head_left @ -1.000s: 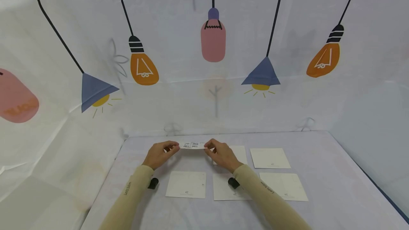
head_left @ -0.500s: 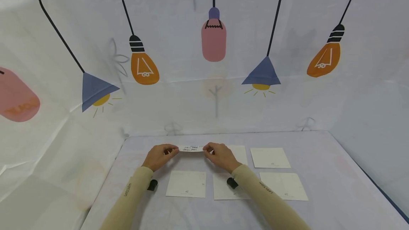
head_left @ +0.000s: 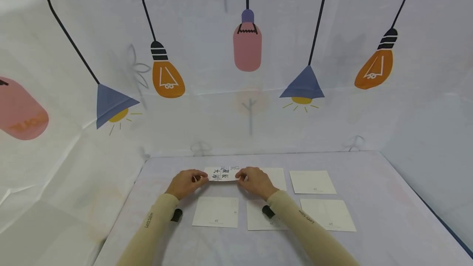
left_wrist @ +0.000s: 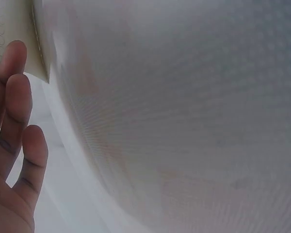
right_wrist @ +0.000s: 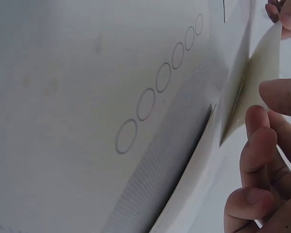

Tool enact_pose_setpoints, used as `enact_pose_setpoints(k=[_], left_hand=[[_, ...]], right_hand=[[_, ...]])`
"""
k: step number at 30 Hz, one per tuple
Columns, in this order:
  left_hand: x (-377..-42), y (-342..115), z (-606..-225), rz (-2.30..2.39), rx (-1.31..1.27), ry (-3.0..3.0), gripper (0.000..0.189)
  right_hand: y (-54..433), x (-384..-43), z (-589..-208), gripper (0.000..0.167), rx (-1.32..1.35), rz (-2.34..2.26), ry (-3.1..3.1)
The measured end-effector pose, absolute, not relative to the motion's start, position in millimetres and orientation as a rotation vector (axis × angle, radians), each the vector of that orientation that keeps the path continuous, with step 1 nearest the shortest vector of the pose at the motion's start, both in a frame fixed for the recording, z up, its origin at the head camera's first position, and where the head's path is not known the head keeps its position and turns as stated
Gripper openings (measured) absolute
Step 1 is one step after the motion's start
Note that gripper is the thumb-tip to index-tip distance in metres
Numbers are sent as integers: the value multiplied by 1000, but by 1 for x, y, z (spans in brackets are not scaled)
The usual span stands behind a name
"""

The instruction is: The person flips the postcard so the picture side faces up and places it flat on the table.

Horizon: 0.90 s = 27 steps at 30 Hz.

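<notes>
Both hands hold one white postcard (head_left: 221, 174) with large black characters, near the back of the table in the head view. My left hand (head_left: 186, 184) pinches its left end between thumb and fingertips. At the opposite end, my right hand (head_left: 256, 184) pinches it the same way. The postcard tilts with its near edge down, close over the tabletop. In the left wrist view the plain back of the postcard (left_wrist: 22, 41) shows beyond the fingers (left_wrist: 19, 97). The right wrist view shows its underside (right_wrist: 254, 82) stretching between the two hands.
Several pale postcards lie face down in two rows: one front left (head_left: 215, 212), one front middle (head_left: 262, 218), one front right (head_left: 329, 216), one back right (head_left: 313, 182). Another postcard (head_left: 276, 177) lies partly behind the right hand. A white cloth wall (head_left: 207, 126) with printed lamps rises behind the table.
The postcard has come down a little, and its printed face has turned more toward the head camera. Both hands have lowered slightly with it. The postcards on the table have stayed in place.
</notes>
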<state>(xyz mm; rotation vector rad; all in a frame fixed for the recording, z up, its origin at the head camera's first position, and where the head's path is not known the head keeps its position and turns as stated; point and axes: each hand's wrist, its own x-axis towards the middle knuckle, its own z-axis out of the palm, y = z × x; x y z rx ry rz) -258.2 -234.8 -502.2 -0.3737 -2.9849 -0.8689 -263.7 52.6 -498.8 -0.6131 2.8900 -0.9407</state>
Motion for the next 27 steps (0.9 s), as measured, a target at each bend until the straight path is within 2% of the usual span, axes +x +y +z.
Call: enact_pose_setpoints(k=[13,27], left_hand=[[-255,-236,-512,-844,-340,-3087,22],[-254,-233,-507,-811,-344,-3111,20]], right_hand=[[48,-261,-504,21,-582,-823,2872],[46,-259,-500,20,-607,-765,2892]])
